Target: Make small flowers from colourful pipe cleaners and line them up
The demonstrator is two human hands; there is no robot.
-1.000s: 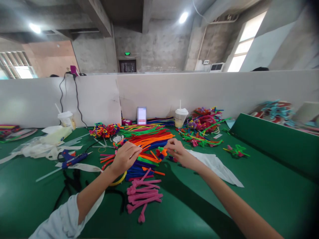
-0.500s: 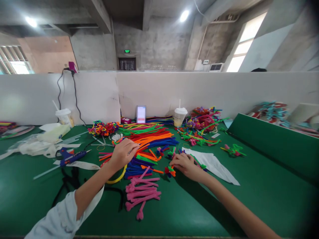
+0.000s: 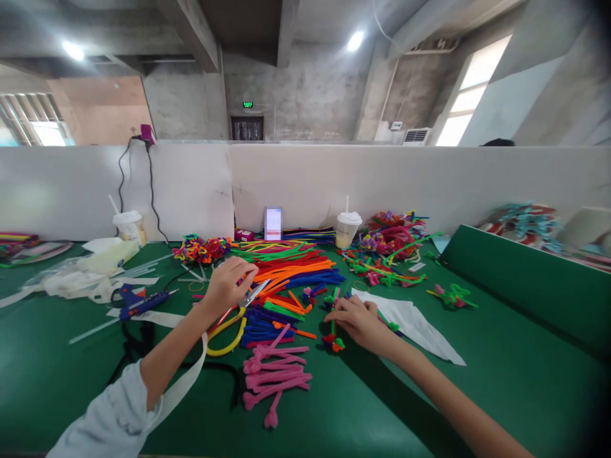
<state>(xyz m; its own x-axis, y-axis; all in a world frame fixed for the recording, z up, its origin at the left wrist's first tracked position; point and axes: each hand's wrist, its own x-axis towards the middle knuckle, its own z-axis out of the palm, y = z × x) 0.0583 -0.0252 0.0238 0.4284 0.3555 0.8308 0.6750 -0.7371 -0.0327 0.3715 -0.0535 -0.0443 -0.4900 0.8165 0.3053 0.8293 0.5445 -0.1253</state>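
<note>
My left hand (image 3: 230,284) hovers, fingers curled together, over the scissors (image 3: 228,340) with yellow handles; whether anything is in its fingertips is hidden. The scissors' blades lie on bundles of pipe cleaners (image 3: 298,273) in orange, red, green and blue. To the right, my right hand (image 3: 356,318) is closed at the fingertips around a green-stemmed pipe-cleaner flower (image 3: 334,344) with red, blue and orange petals at its lower end. Other small pipe-cleaner flowers (image 3: 312,294) lie just beyond it. Pink pipe-cleaner pieces (image 3: 277,375) with looped ends lie nearer me.
A blue glue gun (image 3: 146,304) and white ribbon lie at left. Two lidded cups, one on the right (image 3: 347,230), stand by the partition, with a phone (image 3: 273,224) between. White paper (image 3: 413,324) lies beside my right hand. Tangled pipe-cleaner flowers (image 3: 391,238) are heaped behind.
My left hand has drawn back leftward, uncovering the scissors' blades. The flower at my right hand has shifted toward me, showing more green stem. The whole view has moved slightly.
</note>
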